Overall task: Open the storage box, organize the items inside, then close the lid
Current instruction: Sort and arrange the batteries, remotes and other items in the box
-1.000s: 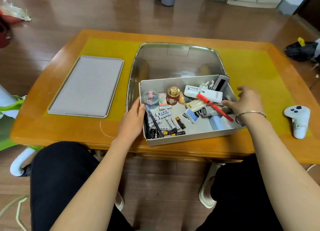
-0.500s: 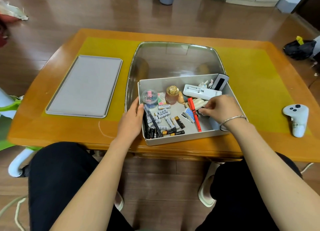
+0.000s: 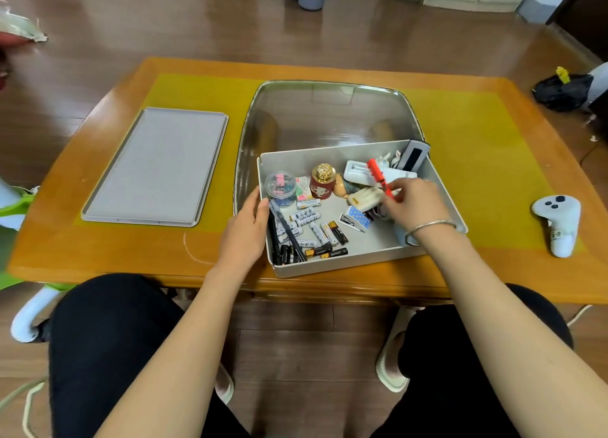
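The storage box (image 3: pixel 332 266) is sitting open at the near edge of the wooden table (image 3: pixel 98 250), its grey lid (image 3: pixel 158 167) lying flat well to the left. The left hand (image 3: pixel 245 230) is resting with relaxed fingers against the box's left wall, beside the loose batteries (image 3: pixel 312 230). The right hand (image 3: pixel 416 204) is pinching a red pen (image 3: pixel 378 176), tilted above the clutter at the box's right.
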`<action>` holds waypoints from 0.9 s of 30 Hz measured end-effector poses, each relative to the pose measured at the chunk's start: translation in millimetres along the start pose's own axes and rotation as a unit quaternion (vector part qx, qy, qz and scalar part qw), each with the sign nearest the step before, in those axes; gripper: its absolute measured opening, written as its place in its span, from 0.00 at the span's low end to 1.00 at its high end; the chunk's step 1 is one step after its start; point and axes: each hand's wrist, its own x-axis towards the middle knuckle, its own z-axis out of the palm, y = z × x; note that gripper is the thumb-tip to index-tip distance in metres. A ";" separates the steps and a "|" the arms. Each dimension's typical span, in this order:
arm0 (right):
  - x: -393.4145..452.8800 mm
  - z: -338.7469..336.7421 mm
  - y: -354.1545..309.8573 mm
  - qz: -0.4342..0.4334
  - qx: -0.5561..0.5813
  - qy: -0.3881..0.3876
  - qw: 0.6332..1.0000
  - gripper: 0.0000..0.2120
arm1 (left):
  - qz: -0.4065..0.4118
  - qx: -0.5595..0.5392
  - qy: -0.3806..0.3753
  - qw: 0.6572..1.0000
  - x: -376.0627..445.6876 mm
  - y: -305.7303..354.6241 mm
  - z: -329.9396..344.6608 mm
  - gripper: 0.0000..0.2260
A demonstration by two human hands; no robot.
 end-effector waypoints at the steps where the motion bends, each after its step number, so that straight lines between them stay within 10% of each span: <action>1: 0.8 -9.3 6.9 0.016 -0.003 0.035 0.999 0.11 | 0.000 0.000 0.002 1.000 0.4 -0.6 0.7 0.22; 10: 8.6 -34.1 38.6 0.112 -0.060 0.105 0.986 0.20 | -0.002 -0.027 0.001 1.000 1.6 -0.3 4.0 0.21; 19: -8.7 -12.3 -22.2 -0.078 0.062 0.103 0.990 0.14 | 0.003 -0.054 0.010 0.998 -0.2 4.1 5.7 0.20; 27: -24.0 37.5 -62.6 -0.075 0.043 -0.167 0.982 0.08 | 0.006 -0.075 -0.001 0.997 0.1 -0.9 5.7 0.21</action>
